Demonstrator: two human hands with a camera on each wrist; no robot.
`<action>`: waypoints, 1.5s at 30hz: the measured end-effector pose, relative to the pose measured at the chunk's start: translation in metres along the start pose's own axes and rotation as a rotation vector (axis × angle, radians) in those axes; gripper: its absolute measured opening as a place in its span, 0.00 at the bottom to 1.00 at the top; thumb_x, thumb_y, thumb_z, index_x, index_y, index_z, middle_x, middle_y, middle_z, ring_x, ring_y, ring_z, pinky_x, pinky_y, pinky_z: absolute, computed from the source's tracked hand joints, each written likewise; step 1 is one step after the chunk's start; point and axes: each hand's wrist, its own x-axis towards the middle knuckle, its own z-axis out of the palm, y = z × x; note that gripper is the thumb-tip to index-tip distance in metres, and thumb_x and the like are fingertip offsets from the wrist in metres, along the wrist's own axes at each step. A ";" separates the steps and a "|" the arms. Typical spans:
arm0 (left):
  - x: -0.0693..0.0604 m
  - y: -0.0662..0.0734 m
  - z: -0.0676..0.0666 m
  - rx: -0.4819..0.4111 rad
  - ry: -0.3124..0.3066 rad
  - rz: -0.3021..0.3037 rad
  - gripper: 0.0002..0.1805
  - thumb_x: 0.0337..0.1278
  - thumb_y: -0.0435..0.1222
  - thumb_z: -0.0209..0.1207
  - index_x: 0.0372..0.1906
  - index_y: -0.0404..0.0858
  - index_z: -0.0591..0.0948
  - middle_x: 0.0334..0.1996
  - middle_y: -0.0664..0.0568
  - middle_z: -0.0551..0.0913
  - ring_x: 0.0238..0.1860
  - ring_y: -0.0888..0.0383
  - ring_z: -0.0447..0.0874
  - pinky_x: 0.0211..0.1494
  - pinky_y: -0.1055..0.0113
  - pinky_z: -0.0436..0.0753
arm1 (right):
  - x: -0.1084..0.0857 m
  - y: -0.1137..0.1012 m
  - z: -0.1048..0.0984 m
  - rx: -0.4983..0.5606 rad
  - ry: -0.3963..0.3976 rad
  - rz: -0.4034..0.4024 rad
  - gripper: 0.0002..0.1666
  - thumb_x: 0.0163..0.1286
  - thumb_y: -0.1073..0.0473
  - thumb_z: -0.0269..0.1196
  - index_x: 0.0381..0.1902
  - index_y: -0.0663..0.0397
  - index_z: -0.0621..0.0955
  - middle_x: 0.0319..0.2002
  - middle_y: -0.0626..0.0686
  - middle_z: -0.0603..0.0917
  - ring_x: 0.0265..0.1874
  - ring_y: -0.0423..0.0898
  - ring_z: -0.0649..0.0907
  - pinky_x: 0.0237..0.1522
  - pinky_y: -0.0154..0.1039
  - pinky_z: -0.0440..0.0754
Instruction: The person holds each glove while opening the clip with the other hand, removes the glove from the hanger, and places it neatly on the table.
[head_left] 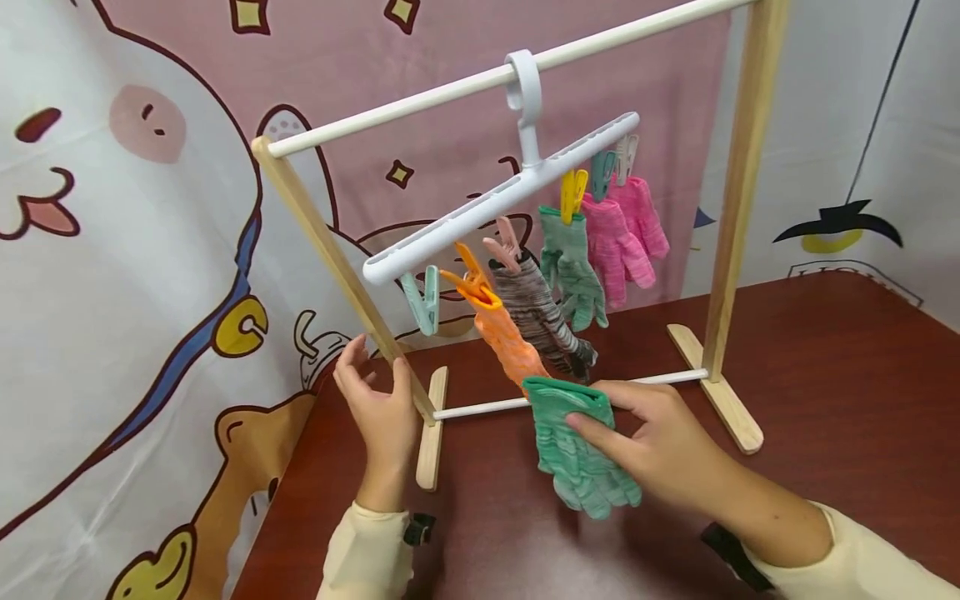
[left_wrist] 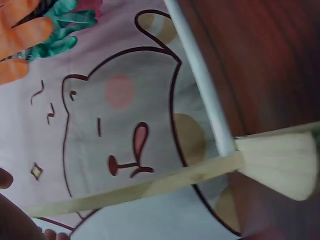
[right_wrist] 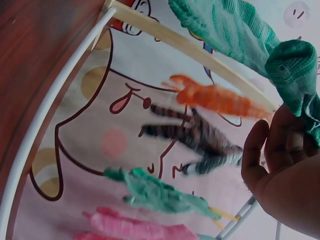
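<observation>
In the head view my right hand (head_left: 663,446) pinches a green knit glove (head_left: 573,450) near its cuff, thumb in front, the glove's fingers hanging down. My left hand (head_left: 382,417) is raised beside the rack's left wooden post (head_left: 330,250), fingers and thumb apart and nothing held; whether it touches the post I cannot tell. Near it, a pale mint clothespin (head_left: 422,302) hangs from the left end of the white hanger (head_left: 480,218). An orange clothespin (head_left: 471,267) holds an orange glove (head_left: 510,342), partly behind the green one. Beside that, a pink clothespin (head_left: 506,244) holds a dark striped glove (head_left: 536,304).
Further right on the hanger hang a pale green glove (head_left: 570,258) on a yellow clothespin (head_left: 573,193) and two pink gloves (head_left: 617,237). The rack's white top rail (head_left: 420,104) carries the hanger. Its feet stand on a brown table (head_left: 847,383) before a cartoon-patterned cloth (head_left: 420,50).
</observation>
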 end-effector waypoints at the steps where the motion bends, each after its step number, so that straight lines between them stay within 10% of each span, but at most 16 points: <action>1: 0.000 -0.004 -0.001 0.007 -0.015 -0.022 0.32 0.58 0.27 0.60 0.68 0.36 0.66 0.62 0.43 0.69 0.65 0.52 0.67 0.62 0.54 0.67 | -0.001 0.001 -0.002 -0.008 0.000 0.001 0.15 0.61 0.70 0.70 0.42 0.46 0.86 0.37 0.42 0.89 0.32 0.33 0.85 0.35 0.28 0.85; 9: 0.002 -0.030 -0.001 0.068 -0.248 -0.210 0.41 0.68 0.34 0.58 0.80 0.45 0.52 0.72 0.43 0.66 0.70 0.45 0.68 0.69 0.45 0.71 | -0.010 0.008 -0.014 -0.128 -0.002 -0.036 0.20 0.59 0.69 0.72 0.47 0.46 0.87 0.40 0.43 0.90 0.39 0.30 0.86 0.41 0.22 0.81; 14: -0.001 -0.043 -0.001 0.188 -0.323 -0.234 0.32 0.70 0.38 0.58 0.75 0.48 0.61 0.64 0.41 0.77 0.63 0.44 0.78 0.61 0.45 0.79 | -0.014 0.014 -0.018 -0.157 -0.007 -0.048 0.20 0.57 0.70 0.73 0.45 0.45 0.87 0.37 0.41 0.90 0.37 0.29 0.85 0.40 0.22 0.81; 20: -0.001 -0.053 0.000 0.231 -0.314 -0.216 0.14 0.72 0.35 0.55 0.57 0.37 0.76 0.46 0.36 0.86 0.47 0.44 0.87 0.47 0.48 0.86 | -0.015 0.019 -0.022 -0.186 -0.008 -0.053 0.20 0.55 0.71 0.74 0.43 0.45 0.87 0.37 0.40 0.89 0.36 0.29 0.85 0.39 0.22 0.81; 40: -0.003 -0.056 0.000 0.376 -0.295 -0.181 0.11 0.71 0.36 0.56 0.52 0.39 0.81 0.48 0.39 0.88 0.47 0.44 0.89 0.45 0.47 0.86 | -0.024 0.050 -0.062 -0.313 -0.025 0.158 0.08 0.62 0.65 0.71 0.39 0.48 0.86 0.28 0.44 0.86 0.23 0.31 0.77 0.23 0.25 0.76; 45: -0.003 -0.054 -0.001 0.366 -0.294 -0.183 0.11 0.71 0.36 0.57 0.52 0.38 0.81 0.48 0.39 0.88 0.47 0.44 0.89 0.45 0.47 0.87 | -0.024 0.060 -0.079 -0.338 -0.024 0.231 0.13 0.63 0.65 0.70 0.47 0.57 0.87 0.38 0.55 0.90 0.30 0.25 0.81 0.32 0.19 0.77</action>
